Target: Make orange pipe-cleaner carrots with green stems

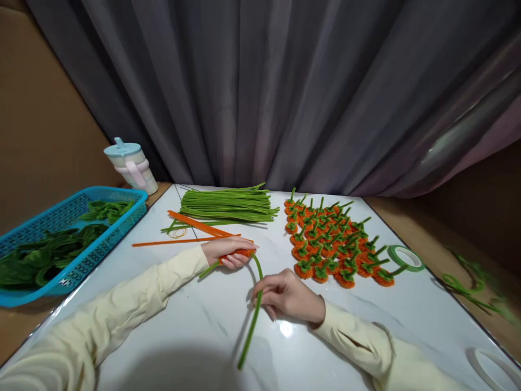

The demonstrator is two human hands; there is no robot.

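Note:
My left hand [222, 251] is closed around an orange chenille piece [245, 253], most of it hidden by the fingers. A short green end [208, 270] sticks out below that hand. From the top of the orange piece a long green pipe cleaner [249, 339] curves down toward me. My right hand [290, 296] pinches this pipe cleaner partway along, and its free end hangs below the fingers. Beyond my left hand lie loose orange pipe cleaners [199, 224]. To the right stand rows of finished orange chenille pieces with green tops and stems [321, 233].
A pile of green pipe cleaners [228, 205] lies at the back. Left are a blue basket [134, 202] with green coiled pieces and a lidded cup [136, 168]. Right are a green tape roll [419, 263], green scraps [464, 288] and a pale ring [494, 366]. A curtain [260, 92] hangs behind.

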